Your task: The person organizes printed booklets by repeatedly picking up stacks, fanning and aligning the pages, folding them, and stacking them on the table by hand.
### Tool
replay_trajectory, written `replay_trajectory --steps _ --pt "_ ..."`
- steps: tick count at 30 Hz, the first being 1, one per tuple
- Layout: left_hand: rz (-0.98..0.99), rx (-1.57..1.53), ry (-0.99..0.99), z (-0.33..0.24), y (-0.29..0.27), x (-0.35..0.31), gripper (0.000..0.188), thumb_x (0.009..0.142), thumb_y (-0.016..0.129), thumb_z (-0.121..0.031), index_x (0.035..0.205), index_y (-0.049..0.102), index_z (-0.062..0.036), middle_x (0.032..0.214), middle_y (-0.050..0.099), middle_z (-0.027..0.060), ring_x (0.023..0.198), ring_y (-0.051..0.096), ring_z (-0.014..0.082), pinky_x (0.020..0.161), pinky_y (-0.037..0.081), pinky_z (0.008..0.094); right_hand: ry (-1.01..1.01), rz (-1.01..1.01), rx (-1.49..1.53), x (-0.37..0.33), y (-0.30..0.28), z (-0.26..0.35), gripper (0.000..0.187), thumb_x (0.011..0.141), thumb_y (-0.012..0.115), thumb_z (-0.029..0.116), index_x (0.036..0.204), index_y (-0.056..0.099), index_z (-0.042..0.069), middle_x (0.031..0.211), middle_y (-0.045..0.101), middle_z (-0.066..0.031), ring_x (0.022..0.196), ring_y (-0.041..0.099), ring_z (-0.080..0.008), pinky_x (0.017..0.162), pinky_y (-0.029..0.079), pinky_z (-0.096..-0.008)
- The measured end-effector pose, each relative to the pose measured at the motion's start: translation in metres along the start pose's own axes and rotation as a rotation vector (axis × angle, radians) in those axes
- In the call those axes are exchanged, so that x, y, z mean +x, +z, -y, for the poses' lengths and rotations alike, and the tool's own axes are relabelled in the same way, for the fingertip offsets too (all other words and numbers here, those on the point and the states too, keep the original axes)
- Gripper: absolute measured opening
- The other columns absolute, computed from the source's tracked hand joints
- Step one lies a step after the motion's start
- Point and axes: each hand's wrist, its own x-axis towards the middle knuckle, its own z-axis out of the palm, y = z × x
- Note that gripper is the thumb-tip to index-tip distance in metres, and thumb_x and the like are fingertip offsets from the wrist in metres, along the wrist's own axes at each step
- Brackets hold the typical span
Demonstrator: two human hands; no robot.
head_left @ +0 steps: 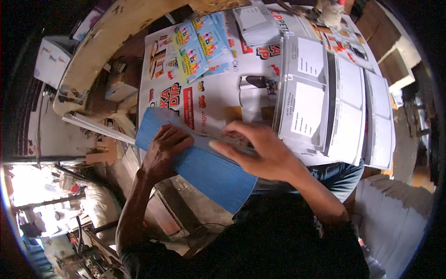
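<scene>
A thick stack of blue-edged sheets lies slantwise at the near side of the table, its many edges fanned toward me. My left hand is closed on its left part, fingers curled over the upper edge. Over the stack's right part is my right hand, its thumb and fingers apart with no object seen between them. Whether its fingertips touch the top sheet, I cannot tell. To its right lie overlapping rows of white-and-grey printed cards.
Colourful printed sheets and a small stack of white cards lie farther back on a printed poster sheet covering the table. A white strip juts out at left. Stacked paper stands at lower right.
</scene>
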Motion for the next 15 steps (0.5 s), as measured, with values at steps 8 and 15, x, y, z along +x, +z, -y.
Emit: replay_trajectory --steps 8,15 --pt "-0.041 0.188 -0.236 -0.03 0.004 -0.024 0.069 0.074 0.075 -0.01 0.139 0.054 -0.0176 0.138 0.046 0.0108 0.132 0.047 0.0272 0.115 0.035 0.0478 0.2 0.46 0.036 0.043 -0.005 -0.011 0.075 0.062 0.091 0.043 0.111 0.066 -0.008 0.105 0.071 -0.0179 0.095 0.07 -0.0248 0.089 0.055 -0.0341" --pt "-0.05 0.072 -0.282 -0.028 0.011 -0.035 0.074 0.08 0.07 -0.013 0.148 0.042 -0.0218 0.156 0.034 0.0044 0.144 0.034 0.0241 0.121 0.028 0.0485 0.303 0.446 0.112 0.046 -0.005 -0.007 0.066 0.064 0.091 0.036 0.11 0.068 -0.004 0.105 0.07 -0.0152 0.098 0.069 -0.0244 0.088 0.056 -0.0339"
